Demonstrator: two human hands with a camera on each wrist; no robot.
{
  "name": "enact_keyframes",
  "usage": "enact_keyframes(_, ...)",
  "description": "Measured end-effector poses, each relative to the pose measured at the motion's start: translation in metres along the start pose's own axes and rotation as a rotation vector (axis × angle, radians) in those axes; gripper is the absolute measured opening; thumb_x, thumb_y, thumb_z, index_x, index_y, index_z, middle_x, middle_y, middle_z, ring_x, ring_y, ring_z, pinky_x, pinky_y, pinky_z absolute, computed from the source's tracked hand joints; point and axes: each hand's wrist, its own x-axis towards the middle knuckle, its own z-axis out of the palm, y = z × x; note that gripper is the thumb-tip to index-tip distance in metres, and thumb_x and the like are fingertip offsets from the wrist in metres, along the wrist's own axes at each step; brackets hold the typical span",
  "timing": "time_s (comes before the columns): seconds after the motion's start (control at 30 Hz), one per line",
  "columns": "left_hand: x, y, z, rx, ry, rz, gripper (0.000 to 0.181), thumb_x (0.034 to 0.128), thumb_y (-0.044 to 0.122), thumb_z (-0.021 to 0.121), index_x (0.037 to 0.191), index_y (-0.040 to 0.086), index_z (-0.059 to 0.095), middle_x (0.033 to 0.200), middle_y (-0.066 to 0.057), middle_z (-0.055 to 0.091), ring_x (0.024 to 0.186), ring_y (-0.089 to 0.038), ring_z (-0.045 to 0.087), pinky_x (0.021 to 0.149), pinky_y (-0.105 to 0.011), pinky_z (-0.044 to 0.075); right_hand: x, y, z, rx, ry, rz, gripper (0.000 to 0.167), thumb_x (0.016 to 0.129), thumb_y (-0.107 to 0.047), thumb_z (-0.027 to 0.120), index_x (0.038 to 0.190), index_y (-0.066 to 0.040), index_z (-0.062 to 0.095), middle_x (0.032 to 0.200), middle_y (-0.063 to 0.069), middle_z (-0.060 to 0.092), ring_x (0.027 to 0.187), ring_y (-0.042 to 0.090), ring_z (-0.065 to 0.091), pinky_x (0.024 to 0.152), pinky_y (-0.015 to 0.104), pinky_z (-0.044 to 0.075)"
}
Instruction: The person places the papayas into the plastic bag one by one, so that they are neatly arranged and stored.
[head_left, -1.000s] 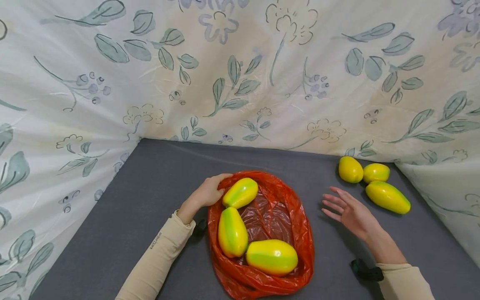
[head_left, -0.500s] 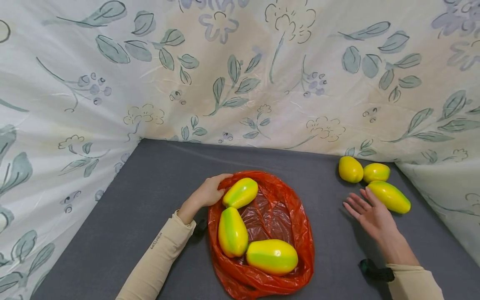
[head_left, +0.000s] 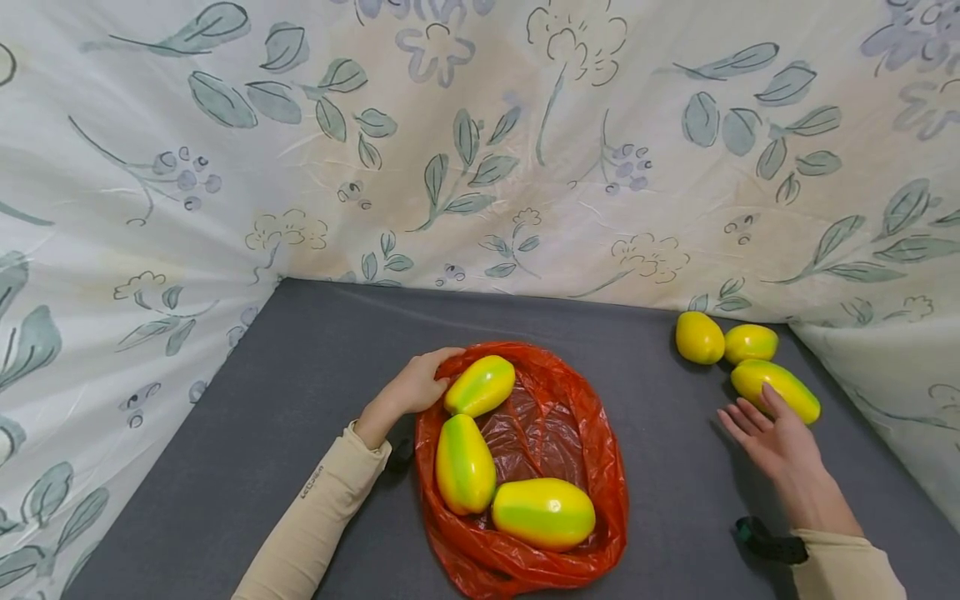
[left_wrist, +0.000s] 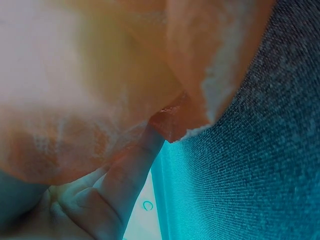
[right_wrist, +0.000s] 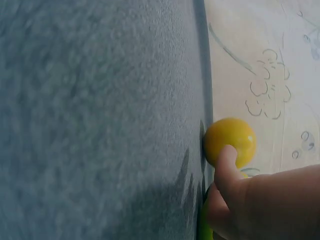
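Yellow-green oblong fruit [head_left: 789, 387], long axis far-left to near-right, just beyond the nearer right hand [head_left: 783, 439], fingers loosely spread; left hand [head_left: 410, 386] pinching rim of crinkled red plastic bag [head_left: 600, 442].

Beige sleeves [head_left: 318, 512], the left printed with small dark lettering [head_left: 312, 482], are worn with what appears a black right-wrist strap [head_left: 772, 546].

Eyes on the left forearm, where a short line of small dark lettering [head_left: 312, 482] runs along the beige sleeve [head_left: 300, 533], too small and blurred to read! Across to the left wrist view, and a little curved mark [left_wrist: 148, 205], shaped like a C, sits on the pale cloth [left_wrist: 144, 224]; letter or pattern, can't tell. No readable word anywhere!
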Motion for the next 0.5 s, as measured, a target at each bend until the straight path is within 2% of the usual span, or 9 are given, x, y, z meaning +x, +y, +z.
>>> enact_keyframes(0.27,-0.001,0.001,-0.001,-0.012,0.000,0.010,0.050,0.0898,-0.004,0.056,0.138,0.004,0.048,0.130,-0.018,0.054,0.107,-0.031,0.056,0.092,-0.045,0.046,-0.003,-0.015,-0.008,-0.032,0.130,-0.026,0.072,0.088,-0.035,0.063,0.141,-0.049,0.017,0.141,-0.020,0.020,0.136,0.008,0.015,0.110,0.039,0.019)
enact_keyframes(0.43,-0.001,0.000,-0.001,-0.012,0.000,0.013,0.050,0.0902,-0.003,0.056,0.139,0.004,0.047,0.132,-0.018,0.053,0.108,-0.031,0.055,0.093,-0.045,0.046,-0.005,-0.027,-0.015,-0.112,0.224,-0.050,0.079,0.087,-0.036,0.064,0.143,-0.053,0.011,0.138,-0.020,0.023,0.131,0.008,0.024,0.103,0.041,0.035)
enact_keyframes(0.5,-0.001,0.000,0.000,-0.015,-0.002,0.009,0.050,0.0907,-0.003,0.055,0.139,0.004,0.046,0.133,-0.017,0.052,0.109,-0.031,0.055,0.094,-0.045,0.045,-0.002,-0.032,-0.019,-0.144,0.259,-0.064,0.082,0.087,-0.036,0.065,0.144,-0.053,0.008,0.139,-0.019,0.023,0.131,0.008,0.025,0.102,0.042,0.037)
